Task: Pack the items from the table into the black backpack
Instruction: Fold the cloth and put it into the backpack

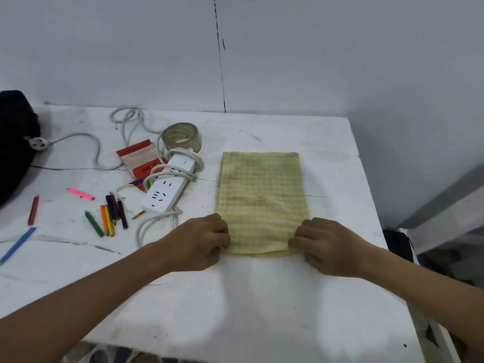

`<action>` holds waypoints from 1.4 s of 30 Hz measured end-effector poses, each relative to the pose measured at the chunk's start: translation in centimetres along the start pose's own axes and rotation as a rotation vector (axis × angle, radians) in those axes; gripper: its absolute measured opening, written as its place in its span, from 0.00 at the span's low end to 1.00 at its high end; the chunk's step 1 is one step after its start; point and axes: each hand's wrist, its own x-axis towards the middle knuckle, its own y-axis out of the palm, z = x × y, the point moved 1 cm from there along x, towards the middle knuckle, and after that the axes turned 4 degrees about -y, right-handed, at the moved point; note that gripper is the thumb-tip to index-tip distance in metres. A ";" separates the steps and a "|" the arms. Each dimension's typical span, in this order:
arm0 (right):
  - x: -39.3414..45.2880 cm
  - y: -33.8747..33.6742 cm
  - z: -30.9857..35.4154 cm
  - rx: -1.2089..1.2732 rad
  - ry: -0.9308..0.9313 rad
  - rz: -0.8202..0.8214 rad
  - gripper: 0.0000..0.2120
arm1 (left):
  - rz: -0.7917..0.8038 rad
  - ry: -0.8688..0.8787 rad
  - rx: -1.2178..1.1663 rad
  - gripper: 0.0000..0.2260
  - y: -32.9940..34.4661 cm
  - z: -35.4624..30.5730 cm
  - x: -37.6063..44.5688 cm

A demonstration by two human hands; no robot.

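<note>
A yellow striped cloth (262,195) lies folded flat on the white table (235,297). My left hand (201,242) pinches its near left corner and my right hand (324,247) pinches its near right corner. The black backpack (13,142) sits at the table's far left edge, only partly in view. A white power strip (167,187) wrapped in its cable, a roll of clear tape (182,137), a red and white card pack (141,161) and several loose coloured pencils (110,216) lie left of the cloth.
A pink marker (80,194), a red crayon (33,210) and a blue pencil (18,244) lie further left. The strip's white cable (97,148) loops toward the backpack. Grey walls close the back and right. The table's right edge is near my right arm.
</note>
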 end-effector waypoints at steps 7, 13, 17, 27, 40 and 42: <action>1.4 -3.6 -1.0 0.829 0.546 -0.083 0.09 | -0.117 -0.339 -0.342 0.11 -3.6 0.9 0.9; 3.9 -5.5 -6.7 1.301 0.905 -0.324 0.10 | -0.325 -0.583 -0.499 0.11 -6.7 4.6 6.4; 5.6 -5.2 -10.4 1.305 1.025 -0.432 0.12 | -0.358 -0.660 -0.564 0.14 -6.8 8.0 10.8; 8.3 0.1 -16.2 0.536 1.156 -0.298 0.14 | -0.284 -0.753 -0.157 0.12 -3.1 13.0 15.7; 9.6 4.1 -10.0 0.017 0.817 0.305 0.44 | 0.005 -0.456 0.327 0.37 3.3 9.7 12.9; 9.5 3.2 -8.9 -0.080 0.865 0.322 0.45 | -0.037 -0.454 0.429 0.35 1.7 9.5 13.3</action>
